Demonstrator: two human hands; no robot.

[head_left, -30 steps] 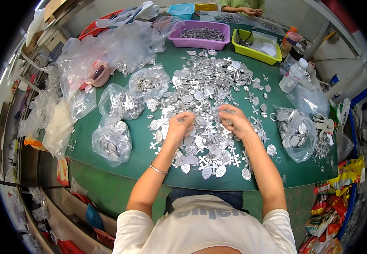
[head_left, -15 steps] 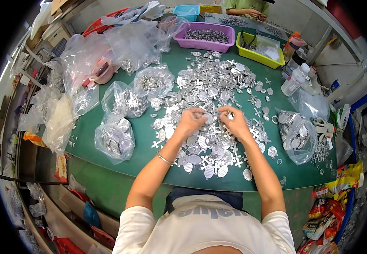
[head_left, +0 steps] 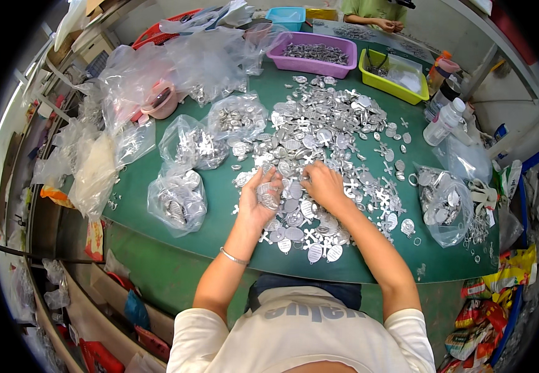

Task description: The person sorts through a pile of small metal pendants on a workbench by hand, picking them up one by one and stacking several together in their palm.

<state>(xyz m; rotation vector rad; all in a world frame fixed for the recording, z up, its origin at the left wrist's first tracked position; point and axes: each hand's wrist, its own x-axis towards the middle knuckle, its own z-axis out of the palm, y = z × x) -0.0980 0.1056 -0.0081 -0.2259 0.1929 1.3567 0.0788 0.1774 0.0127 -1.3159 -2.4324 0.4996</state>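
A wide heap of silver oval medals and small crosses (head_left: 328,118) spreads over the middle of the green table (head_left: 232,239). At the heap's near left, my left hand (head_left: 256,208) is turned palm up, its fingers curled around several oval medals (head_left: 268,196). My right hand (head_left: 325,186) is just right of it, back upward and low over the heap. Its fingers are bent together at the pieces, and whatever they pinch is hidden.
Clear bags of metal pieces stand left (head_left: 179,202) and right (head_left: 440,205) of the heap. Behind it are a purple basket (head_left: 313,65) and a yellow-green tray (head_left: 394,90). A white bottle (head_left: 445,122) stands at the right. Across the table, another person's hands (head_left: 389,25) work.
My left hand has turned palm up and moved slightly left and nearer, now showing medals in it. My right hand has moved left and nearer over the heap. The view has shifted slightly.
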